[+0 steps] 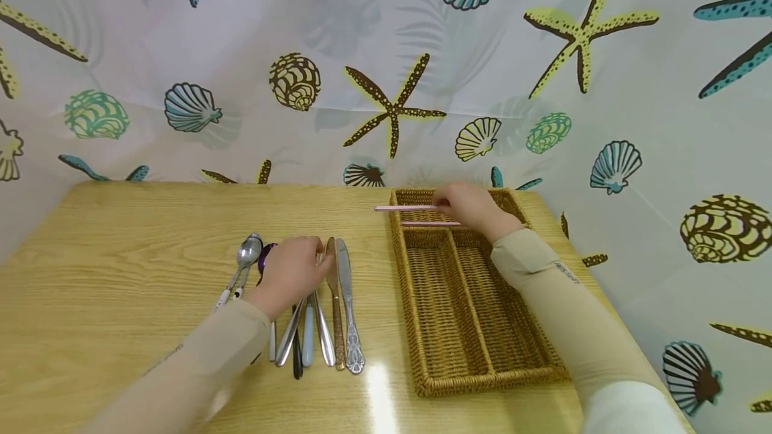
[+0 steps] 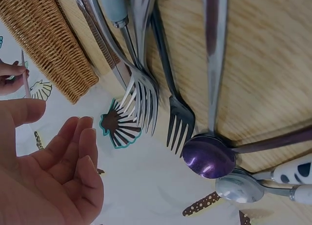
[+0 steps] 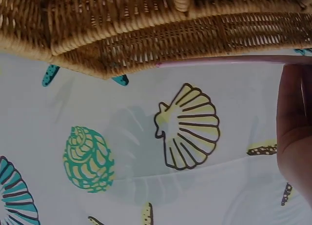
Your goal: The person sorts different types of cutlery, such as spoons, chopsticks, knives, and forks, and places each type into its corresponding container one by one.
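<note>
Cutlery sorting, early stage. Right hand (image 1: 473, 209) at 1 o'clock, over far compartment of woven wicker cutlery tray (image 1: 422, 347), fingers pinching slim pink stick-like utensils (image 1: 405, 207) lying crosswise, tips overhanging tray's left rim. Left hand (image 1: 289, 272) at 10 o'clock of tray, resting on row of metal forks, knives and spoons (image 1: 338, 313); fingers loosely bent and apart in left wrist view, gripping nothing. Purple-bowled spoon (image 2: 208, 156) and grey spoons (image 1: 246, 253) at 9 o'clock of left hand. Two long compartments bare; judged barely begun, nearly all cutlery left on pale wooden table (image 1: 120, 273).
</note>
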`<state>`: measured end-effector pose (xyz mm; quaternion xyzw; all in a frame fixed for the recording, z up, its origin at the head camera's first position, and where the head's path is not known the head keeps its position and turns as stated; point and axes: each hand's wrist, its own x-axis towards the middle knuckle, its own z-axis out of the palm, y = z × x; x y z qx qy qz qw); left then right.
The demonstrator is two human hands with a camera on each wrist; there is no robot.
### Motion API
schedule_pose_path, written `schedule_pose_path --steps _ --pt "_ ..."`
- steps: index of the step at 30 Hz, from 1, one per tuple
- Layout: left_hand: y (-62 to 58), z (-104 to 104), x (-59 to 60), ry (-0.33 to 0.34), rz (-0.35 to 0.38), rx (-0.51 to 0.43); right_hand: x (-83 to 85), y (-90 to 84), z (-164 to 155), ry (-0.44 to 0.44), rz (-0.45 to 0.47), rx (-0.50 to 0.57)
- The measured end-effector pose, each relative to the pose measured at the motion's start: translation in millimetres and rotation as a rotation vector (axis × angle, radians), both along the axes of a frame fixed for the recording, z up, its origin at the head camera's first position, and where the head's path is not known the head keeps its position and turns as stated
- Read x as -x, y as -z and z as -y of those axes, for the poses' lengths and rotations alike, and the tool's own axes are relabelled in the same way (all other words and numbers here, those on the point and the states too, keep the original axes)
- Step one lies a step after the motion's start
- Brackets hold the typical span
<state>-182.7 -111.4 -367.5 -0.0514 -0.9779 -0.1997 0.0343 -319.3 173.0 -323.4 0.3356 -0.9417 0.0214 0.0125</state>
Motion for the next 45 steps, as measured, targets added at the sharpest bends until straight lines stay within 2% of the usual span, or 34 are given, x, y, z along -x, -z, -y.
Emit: schedule_pose_path --steps 7,14,18,21,28,35,40,45 --pt "5.0 1 -1.4 0.015 0.03 -0.005 13.8 17.3 -18 0.096 0.051 -0.074" --pt "9.9 -4 -8.1 0.029 0.057 -0.025 24.1 25.9 -32 0.177 0.102 -0.12" --pt "11.7 -11 -15.0 0.044 0.113 -0.003 29.3 29.8 -35 0.181 0.115 -0.135" --pt "13.6 -17 -20.1 0.058 0.126 0.021 30.6 31.5 -31 0.183 0.126 -0.146" --pt "22.2 -28 -27.6 0.1 0.075 0.047 33.4 35.7 -26 0.2 0.196 -0.175" --pt "26.1 -32 -30.6 0.107 0.092 0.075 37.1 37.3 -25 0.197 0.242 -0.158" --pt "30.7 -37 -32.5 0.126 0.105 0.14 37.2 38.1 -24 0.213 0.29 -0.146" --pt "32.3 -41 -32.6 0.121 0.11 0.193 39.3 38.7 -21 0.212 0.292 -0.145"
